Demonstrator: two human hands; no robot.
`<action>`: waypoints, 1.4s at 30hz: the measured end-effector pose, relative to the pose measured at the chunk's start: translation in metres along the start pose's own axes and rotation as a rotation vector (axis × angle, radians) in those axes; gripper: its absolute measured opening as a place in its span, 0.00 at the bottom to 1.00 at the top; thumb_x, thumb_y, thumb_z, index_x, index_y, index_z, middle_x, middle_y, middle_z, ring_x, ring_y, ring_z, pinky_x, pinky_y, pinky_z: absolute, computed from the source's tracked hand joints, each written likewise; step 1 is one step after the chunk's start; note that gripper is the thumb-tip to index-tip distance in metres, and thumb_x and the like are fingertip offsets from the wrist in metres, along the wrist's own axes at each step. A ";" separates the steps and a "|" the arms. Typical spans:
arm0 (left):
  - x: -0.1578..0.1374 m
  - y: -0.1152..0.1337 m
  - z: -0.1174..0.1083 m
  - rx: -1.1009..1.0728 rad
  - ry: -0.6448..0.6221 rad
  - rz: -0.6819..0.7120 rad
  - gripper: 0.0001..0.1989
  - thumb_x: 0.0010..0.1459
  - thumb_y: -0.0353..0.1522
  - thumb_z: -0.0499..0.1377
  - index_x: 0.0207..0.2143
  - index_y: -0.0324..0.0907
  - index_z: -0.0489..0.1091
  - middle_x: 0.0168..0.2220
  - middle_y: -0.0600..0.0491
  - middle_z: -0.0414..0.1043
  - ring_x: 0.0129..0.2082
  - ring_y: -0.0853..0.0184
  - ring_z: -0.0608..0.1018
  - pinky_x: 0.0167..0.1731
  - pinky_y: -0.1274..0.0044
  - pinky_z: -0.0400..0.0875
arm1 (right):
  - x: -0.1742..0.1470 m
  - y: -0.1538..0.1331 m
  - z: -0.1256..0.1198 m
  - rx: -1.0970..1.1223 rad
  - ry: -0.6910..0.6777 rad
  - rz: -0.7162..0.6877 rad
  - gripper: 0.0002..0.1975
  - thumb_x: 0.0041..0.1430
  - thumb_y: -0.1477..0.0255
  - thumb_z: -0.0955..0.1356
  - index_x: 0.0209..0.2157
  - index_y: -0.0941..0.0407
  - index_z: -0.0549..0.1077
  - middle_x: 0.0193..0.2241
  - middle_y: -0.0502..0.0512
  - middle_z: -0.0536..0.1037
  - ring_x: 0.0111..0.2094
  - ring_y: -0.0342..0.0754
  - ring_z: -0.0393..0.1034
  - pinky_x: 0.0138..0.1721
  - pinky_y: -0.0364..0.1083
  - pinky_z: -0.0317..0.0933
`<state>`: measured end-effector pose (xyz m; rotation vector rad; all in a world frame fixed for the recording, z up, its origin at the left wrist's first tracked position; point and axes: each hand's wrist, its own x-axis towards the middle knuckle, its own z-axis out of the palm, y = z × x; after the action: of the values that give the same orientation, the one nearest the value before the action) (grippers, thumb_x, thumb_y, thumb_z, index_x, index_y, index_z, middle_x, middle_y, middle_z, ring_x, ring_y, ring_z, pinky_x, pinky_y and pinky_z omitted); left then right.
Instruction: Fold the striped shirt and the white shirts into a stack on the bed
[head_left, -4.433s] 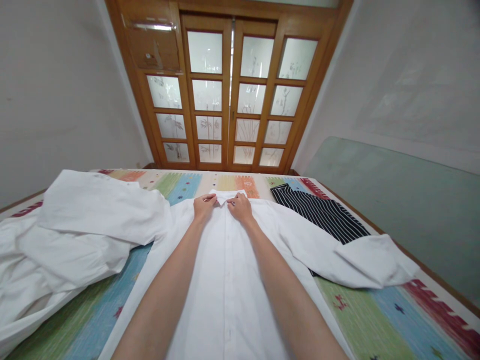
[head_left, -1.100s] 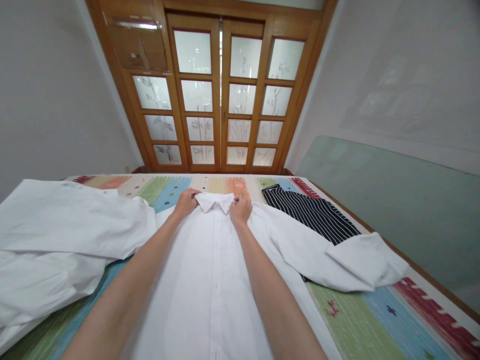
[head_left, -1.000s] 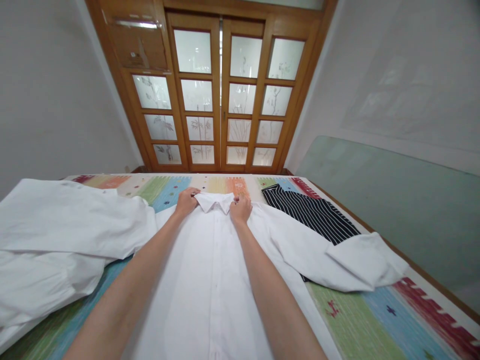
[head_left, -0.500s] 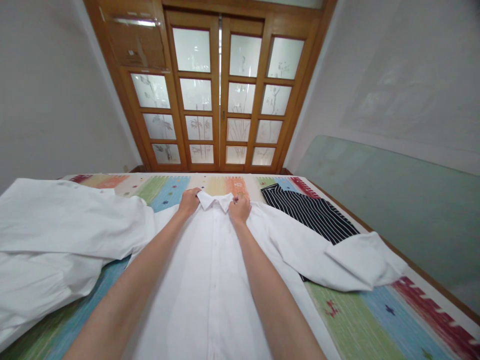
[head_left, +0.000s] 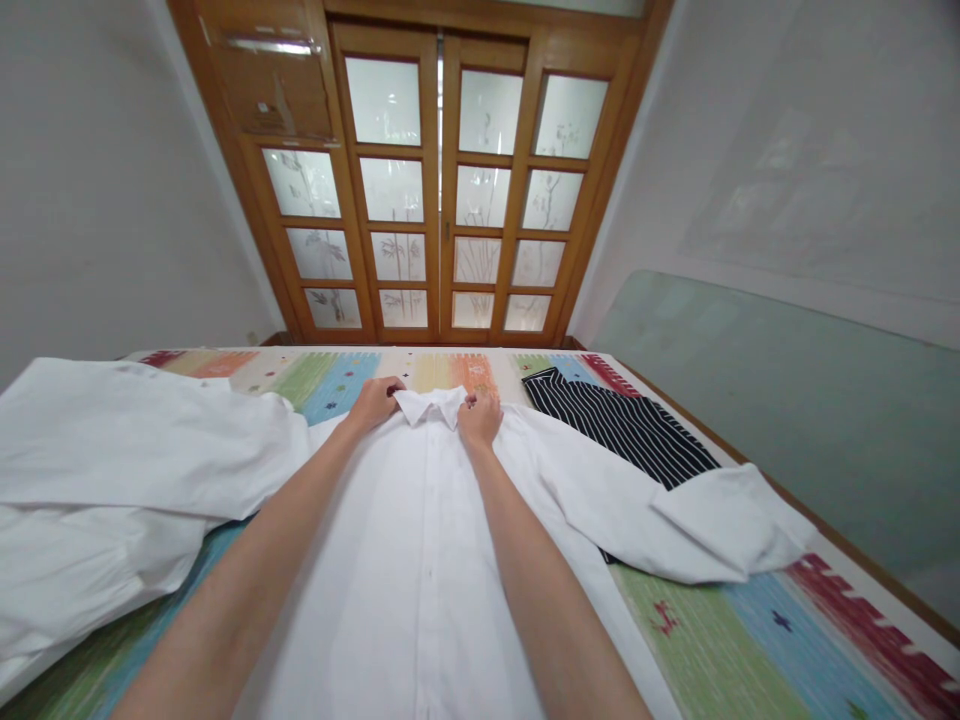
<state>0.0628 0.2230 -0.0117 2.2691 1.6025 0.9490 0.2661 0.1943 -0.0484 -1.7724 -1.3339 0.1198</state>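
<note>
A white button-front shirt (head_left: 405, 560) lies spread on the patterned bed cover, its collar at the far end. My left hand (head_left: 376, 402) is closed on the shirt at the left side of the collar (head_left: 433, 402). At the collar's right side, my right hand (head_left: 481, 415) pinches the fabric, fingers bent. The shirt's right-hand sleeve (head_left: 607, 485) stretches out to the right with its end folded over. Its other sleeve is partly hidden behind my left forearm.
More white cloth (head_left: 135, 440) lies heaped at the left. A black garment with white stripes (head_left: 619, 425) is partly under the right-hand sleeve. The striped cover (head_left: 720, 630) spans the bed, with a pale green panel (head_left: 787, 390) along the right. Wooden glazed doors (head_left: 439, 180) stand beyond.
My left hand has shifted slightly, its forearm moving a little left, and the collar's left side has changed shape a bit. My right hand stays in place.
</note>
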 end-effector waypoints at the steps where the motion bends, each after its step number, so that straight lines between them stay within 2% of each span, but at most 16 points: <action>1: 0.000 0.001 0.001 0.003 0.004 0.004 0.13 0.47 0.26 0.54 0.32 0.39 0.77 0.32 0.50 0.81 0.33 0.64 0.79 0.40 0.76 0.71 | 0.000 0.000 0.000 0.003 0.002 0.001 0.09 0.52 0.80 0.62 0.30 0.56 0.73 0.36 0.59 0.78 0.42 0.54 0.66 0.45 0.51 0.55; 6: 0.001 0.003 0.008 0.067 0.045 0.024 0.14 0.49 0.25 0.53 0.35 0.40 0.77 0.36 0.48 0.81 0.38 0.62 0.80 0.44 0.74 0.69 | 0.000 0.002 0.002 0.011 0.007 -0.003 0.09 0.52 0.80 0.63 0.30 0.56 0.73 0.35 0.59 0.77 0.42 0.54 0.66 0.45 0.50 0.55; 11: 0.004 0.002 0.015 0.179 0.101 -0.016 0.21 0.51 0.23 0.53 0.47 0.40 0.75 0.44 0.45 0.79 0.47 0.59 0.78 0.50 0.72 0.68 | 0.001 0.002 0.002 -0.015 -0.004 0.003 0.09 0.52 0.80 0.63 0.30 0.55 0.73 0.35 0.58 0.78 0.42 0.53 0.66 0.44 0.50 0.55; 13: 0.003 0.002 0.016 0.264 0.066 -0.018 0.21 0.53 0.23 0.53 0.48 0.38 0.74 0.44 0.43 0.79 0.47 0.58 0.78 0.50 0.72 0.68 | 0.001 0.002 0.002 -0.021 -0.004 0.000 0.09 0.53 0.80 0.63 0.30 0.55 0.73 0.35 0.58 0.78 0.42 0.53 0.66 0.44 0.50 0.55; 17: 0.002 0.000 0.016 0.392 0.009 0.002 0.16 0.56 0.23 0.51 0.42 0.37 0.75 0.42 0.41 0.78 0.44 0.59 0.79 0.48 0.73 0.69 | 0.001 0.003 0.003 -0.019 -0.003 -0.009 0.10 0.53 0.79 0.62 0.31 0.56 0.74 0.36 0.60 0.77 0.42 0.53 0.66 0.44 0.49 0.55; 25: -0.002 0.003 0.019 0.305 0.034 -0.039 0.16 0.62 0.26 0.48 0.50 0.36 0.67 0.41 0.40 0.77 0.42 0.58 0.79 0.42 0.73 0.69 | 0.000 0.001 0.001 -0.023 0.004 -0.006 0.09 0.54 0.79 0.63 0.31 0.56 0.74 0.36 0.59 0.78 0.43 0.54 0.66 0.44 0.50 0.55; 29: -0.002 0.002 0.013 0.279 -0.001 -0.007 0.15 0.60 0.25 0.49 0.48 0.37 0.67 0.42 0.40 0.77 0.43 0.57 0.79 0.42 0.73 0.68 | -0.001 -0.001 -0.002 -0.027 -0.017 0.000 0.09 0.54 0.79 0.63 0.30 0.56 0.74 0.36 0.59 0.78 0.43 0.54 0.66 0.44 0.50 0.55; 33: -0.002 -0.001 0.003 0.258 -0.014 0.043 0.11 0.57 0.24 0.51 0.41 0.40 0.69 0.41 0.43 0.76 0.44 0.58 0.77 0.43 0.73 0.67 | -0.002 -0.003 -0.005 -0.019 -0.021 0.010 0.09 0.54 0.79 0.63 0.30 0.56 0.74 0.36 0.60 0.78 0.43 0.55 0.66 0.44 0.50 0.55; 39: -0.005 -0.003 0.003 0.269 -0.023 0.049 0.11 0.53 0.24 0.51 0.36 0.41 0.70 0.38 0.45 0.75 0.40 0.60 0.77 0.41 0.74 0.69 | -0.001 -0.004 -0.005 -0.016 -0.027 0.012 0.08 0.54 0.80 0.63 0.29 0.56 0.74 0.37 0.60 0.79 0.44 0.55 0.67 0.44 0.50 0.55; 42: -0.001 -0.010 0.000 0.244 -0.061 0.114 0.10 0.49 0.26 0.54 0.33 0.41 0.72 0.37 0.46 0.76 0.40 0.60 0.77 0.42 0.73 0.70 | 0.000 -0.004 -0.005 -0.022 -0.031 0.013 0.08 0.54 0.79 0.63 0.29 0.56 0.74 0.37 0.60 0.79 0.44 0.55 0.67 0.44 0.50 0.55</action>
<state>0.0545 0.2263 -0.0173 2.5485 1.6591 0.7354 0.2657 0.1915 -0.0433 -1.8051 -1.3507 0.1413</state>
